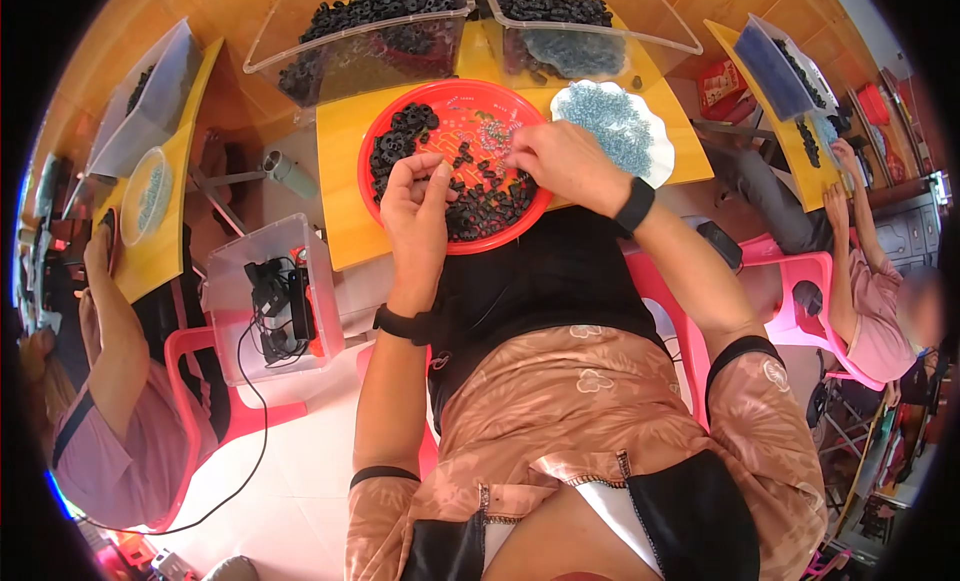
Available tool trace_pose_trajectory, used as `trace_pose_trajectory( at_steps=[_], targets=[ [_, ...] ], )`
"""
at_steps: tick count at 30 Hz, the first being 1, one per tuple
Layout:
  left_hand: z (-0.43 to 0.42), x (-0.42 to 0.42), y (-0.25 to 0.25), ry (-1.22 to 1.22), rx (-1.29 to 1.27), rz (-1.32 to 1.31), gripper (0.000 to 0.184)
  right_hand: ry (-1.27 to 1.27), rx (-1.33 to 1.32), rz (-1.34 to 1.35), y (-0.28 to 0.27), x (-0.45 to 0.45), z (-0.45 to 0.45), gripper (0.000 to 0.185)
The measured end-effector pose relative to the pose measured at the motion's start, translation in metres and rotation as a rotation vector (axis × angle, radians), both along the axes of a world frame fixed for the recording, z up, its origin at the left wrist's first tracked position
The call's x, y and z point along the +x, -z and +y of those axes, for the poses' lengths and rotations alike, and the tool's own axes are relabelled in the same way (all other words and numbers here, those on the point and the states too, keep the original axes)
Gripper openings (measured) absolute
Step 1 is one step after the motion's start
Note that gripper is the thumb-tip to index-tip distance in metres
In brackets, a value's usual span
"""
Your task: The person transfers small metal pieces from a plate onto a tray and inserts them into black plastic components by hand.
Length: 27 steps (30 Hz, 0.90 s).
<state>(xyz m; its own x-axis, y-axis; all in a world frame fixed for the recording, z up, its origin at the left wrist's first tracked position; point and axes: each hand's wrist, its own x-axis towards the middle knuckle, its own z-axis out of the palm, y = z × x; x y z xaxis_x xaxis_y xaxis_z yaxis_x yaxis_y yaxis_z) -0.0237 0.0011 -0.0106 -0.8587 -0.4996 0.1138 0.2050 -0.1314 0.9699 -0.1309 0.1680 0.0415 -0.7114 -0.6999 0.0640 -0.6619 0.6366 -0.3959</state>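
Note:
A round red tray [395, 231] sits at the table's near edge, holding larger black ring-like pieces [405, 126] at the left and small black parts [490, 213] at the front. Small pale bits [495, 136] lie toward its right side. Over the left part of the tray is my left hand [418, 196], thumb and fingertips pressed together; what they pinch is too small to make out. My right hand [565, 161] reaches over the right rim, its fingers closed in a pinch near the pale bits, with their contents hidden. Beside it, a white scalloped plate [655, 161] bears many small bluish clear pieces [605, 126].
Two clear bins [360, 61] [600, 51] of black parts stand at the yellow table's [345, 181] back. On my left, a clear plastic box [230, 301] holds a black device and cables. Co-workers sit at yellow tables on both sides, on pink chairs [190, 381].

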Motion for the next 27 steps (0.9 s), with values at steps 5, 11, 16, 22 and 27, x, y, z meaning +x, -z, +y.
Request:
trace_pose_trajectory(
  at_steps=[5,11,16,22,27],
  targets=[
    [0.001,0.000,0.000,-0.018,0.010,0.009,0.014,-0.105,-0.079,0.035,0.015,0.021,0.020,0.016],
    [-0.004,0.000,0.001,-0.038,0.014,0.009,0.012,-0.075,-0.221,0.127,0.023,0.050,0.023,0.014],
    [-0.005,-0.001,0.000,-0.114,0.009,0.080,0.012,-0.012,-0.322,0.070,0.021,0.070,0.022,0.013],
    [0.007,0.005,-0.006,-0.189,-0.099,0.199,0.013,0.144,-0.639,-0.413,0.012,0.076,0.018,0.016],
    [0.045,0.020,-0.026,0.158,-0.635,0.335,0.044,0.217,-1.031,-1.008,0.015,0.067,0.017,0.027]
  ],
)
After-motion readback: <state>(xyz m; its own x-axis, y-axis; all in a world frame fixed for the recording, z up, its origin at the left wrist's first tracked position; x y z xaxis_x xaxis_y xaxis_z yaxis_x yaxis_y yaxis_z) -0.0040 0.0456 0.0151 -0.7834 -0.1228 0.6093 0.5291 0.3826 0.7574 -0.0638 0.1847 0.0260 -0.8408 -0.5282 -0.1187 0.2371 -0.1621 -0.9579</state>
